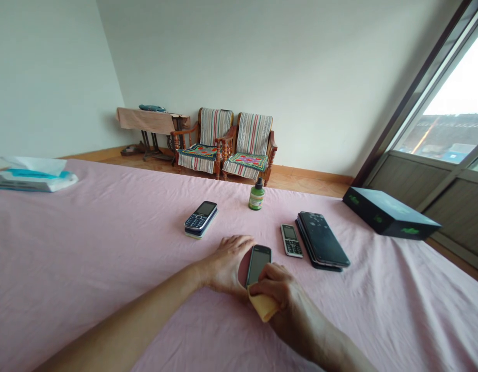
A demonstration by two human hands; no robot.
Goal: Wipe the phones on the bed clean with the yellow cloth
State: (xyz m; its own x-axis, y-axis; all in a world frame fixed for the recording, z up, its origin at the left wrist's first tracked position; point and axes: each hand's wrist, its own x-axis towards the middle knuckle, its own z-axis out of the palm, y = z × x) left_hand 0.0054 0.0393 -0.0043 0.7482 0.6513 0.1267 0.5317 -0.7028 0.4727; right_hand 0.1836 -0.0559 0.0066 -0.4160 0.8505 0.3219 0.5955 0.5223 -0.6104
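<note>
A dark mobile phone (259, 263) lies screen up on the pink cloth. My left hand (227, 266) spans its left side, fingers by the top corner and thumb by the bottom, steadying it. Folded in my right hand (287, 292) is a yellow cloth (265, 306), pressed at the phone's lower end; the fingers cover that part of the phone. To the right lies a small silver keypad phone (291, 241). Beyond my left hand, a black keypad phone (201, 215) rests on top of another flat one. A green spray bottle (256, 195) stands upright farther back.
Large dark smartphones (323, 240) lie stacked at the right, with a black box (389, 213) behind them. A tissue pack (35, 175) sits at the far left. The pink sheet (107, 227) is wrinkled. Two wooden chairs (247, 134) stand by the wall.
</note>
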